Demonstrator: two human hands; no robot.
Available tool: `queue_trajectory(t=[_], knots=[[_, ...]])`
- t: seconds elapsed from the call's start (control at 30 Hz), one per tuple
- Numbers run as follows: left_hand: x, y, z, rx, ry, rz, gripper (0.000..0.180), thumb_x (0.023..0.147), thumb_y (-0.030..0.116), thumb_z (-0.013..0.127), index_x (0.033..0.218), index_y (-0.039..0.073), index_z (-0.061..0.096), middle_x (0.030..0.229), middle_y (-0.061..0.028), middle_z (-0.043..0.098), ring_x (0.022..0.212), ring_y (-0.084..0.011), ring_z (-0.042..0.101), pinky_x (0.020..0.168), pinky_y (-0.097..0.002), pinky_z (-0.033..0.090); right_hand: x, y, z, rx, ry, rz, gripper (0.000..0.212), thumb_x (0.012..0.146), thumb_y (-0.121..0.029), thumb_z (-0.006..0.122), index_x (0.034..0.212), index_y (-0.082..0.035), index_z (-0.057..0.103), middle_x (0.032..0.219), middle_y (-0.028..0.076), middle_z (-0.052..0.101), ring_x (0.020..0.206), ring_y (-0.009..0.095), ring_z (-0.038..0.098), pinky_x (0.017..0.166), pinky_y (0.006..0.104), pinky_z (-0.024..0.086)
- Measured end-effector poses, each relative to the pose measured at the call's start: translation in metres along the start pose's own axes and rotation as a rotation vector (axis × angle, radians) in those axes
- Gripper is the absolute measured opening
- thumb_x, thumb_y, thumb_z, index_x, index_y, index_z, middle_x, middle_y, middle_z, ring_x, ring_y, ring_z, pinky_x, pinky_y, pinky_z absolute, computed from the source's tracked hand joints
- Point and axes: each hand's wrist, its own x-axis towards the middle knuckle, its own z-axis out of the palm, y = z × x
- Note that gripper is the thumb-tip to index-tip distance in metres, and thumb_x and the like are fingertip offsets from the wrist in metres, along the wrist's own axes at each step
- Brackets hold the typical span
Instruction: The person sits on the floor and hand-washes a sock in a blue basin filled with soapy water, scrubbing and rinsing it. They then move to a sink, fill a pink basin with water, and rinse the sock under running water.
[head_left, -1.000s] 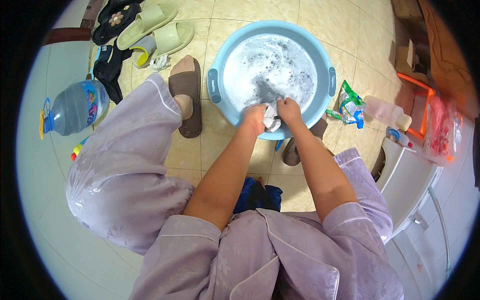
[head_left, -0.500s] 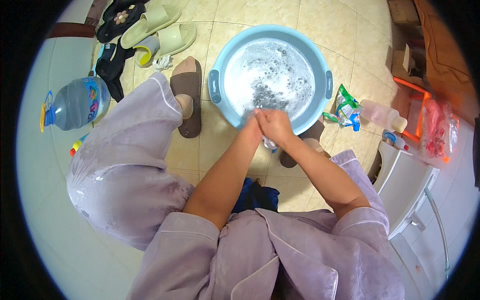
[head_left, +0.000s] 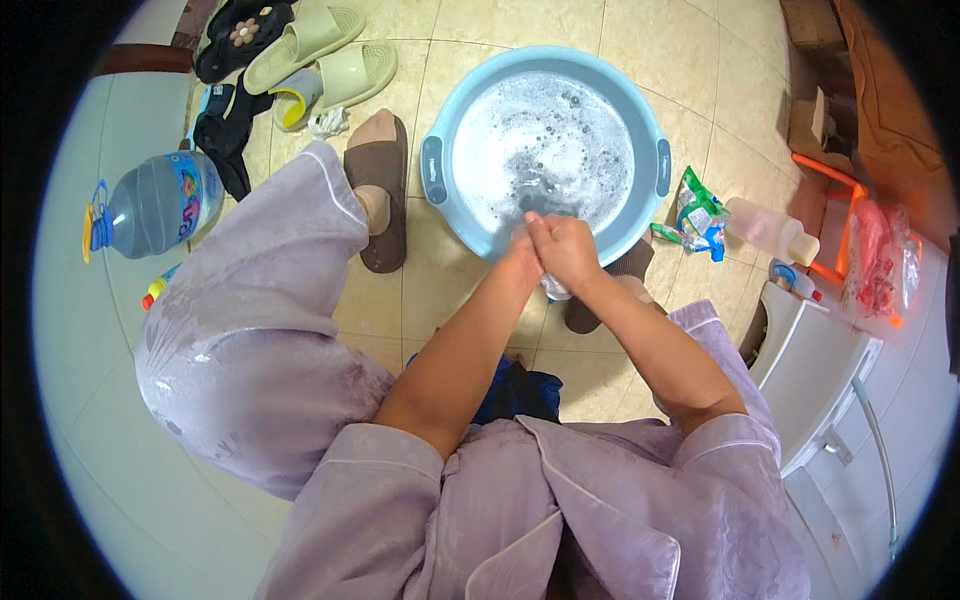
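Head view, looking down. Person sits low in lilac pyjamas, knees apart, both forearms reaching forward over a tiled floor.

Left hand (head_left: 522, 262) and right hand (head_left: 566, 250) are pressed together at the near rim of a light blue basin (head_left: 440, 205). Between them sits a small pale cloth (head_left: 553, 289), bunched up, a bit of it poking out below the right hand. Fingers of both hands are curled and closed tight round the cloth; single fingers are hard to tell apart. The cloth is at the basin's near edge, above the rim rather than down in the water.

The basin holds soapy water (head_left: 545, 150), white foam across most of the surface, darker patch near the middle.

Left foot in a brown slipper (head_left: 378, 190) just beside the basin's left handle. Right of the basin: a green packet (head_left: 700, 215) and a pale pink bottle (head_left: 770, 230) lying on the tiles. Far left: a large blue water jug (head_left: 155, 205). Top left: pale green slippers (head_left: 320, 50).
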Motion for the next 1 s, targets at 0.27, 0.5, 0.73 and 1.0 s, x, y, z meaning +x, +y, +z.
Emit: queue_trajectory(t=[0.27, 0.5, 0.73, 1.0], knots=[[-0.011, -0.001, 0.066, 0.133, 0.56, -0.035, 0.029, 0.093, 0.026, 0.037, 0.103, 0.002, 0.051, 0.09, -0.0108, 0.058, 0.075, -0.0251, 0.058, 0.059, -0.0439, 0.049, 0.05, 0.106, -0.003, -0.066, -0.024, 0.458, 0.058, 0.084, -0.052, 0.045, 0.073, 0.001, 0.064, 0.071, 0.022, 0.061, 0.075, 0.037, 0.061, 0.072, 0.0422, 0.046], [0.017, 0.011, 0.005, 0.134, 0.574, 0.097, 0.023, 0.09, 0.015, 0.041, 0.105, -0.001, 0.05, 0.096, -0.0158, 0.058, 0.081, -0.0303, 0.06, 0.064, -0.0478, 0.051, 0.048, 0.092, 0.015, -0.19, -0.309, 0.467, 0.063, 0.08, -0.057, 0.044, 0.092, 0.001, 0.065, 0.094, 0.028, 0.06, 0.096, 0.038, 0.058, 0.084, 0.041, 0.043], [0.011, 0.015, 0.022, 0.13, 0.491, 0.047, 0.024, 0.093, 0.019, 0.043, 0.103, -0.002, 0.051, 0.092, -0.0149, 0.059, 0.077, -0.0291, 0.06, 0.061, -0.0462, 0.051, 0.051, 0.098, 0.027, 0.46, -0.285, 0.716, 0.048, 0.08, -0.041, 0.06, 0.076, 0.007, 0.063, 0.066, 0.009, 0.061, 0.051, 0.019, 0.054, 0.049, 0.0315, 0.043], [0.008, 0.017, 0.042, 0.159, 0.706, 0.106, 0.021, 0.082, 0.013, 0.062, 0.094, -0.003, 0.056, 0.088, -0.0115, 0.059, 0.071, -0.0246, 0.058, 0.054, -0.0452, 0.047, 0.046, 0.066, 0.027, 0.059, 0.003, 0.438, 0.055, 0.083, -0.051, 0.049, 0.071, 0.001, 0.064, 0.072, 0.022, 0.062, 0.069, 0.04, 0.059, 0.065, 0.0427, 0.046]])
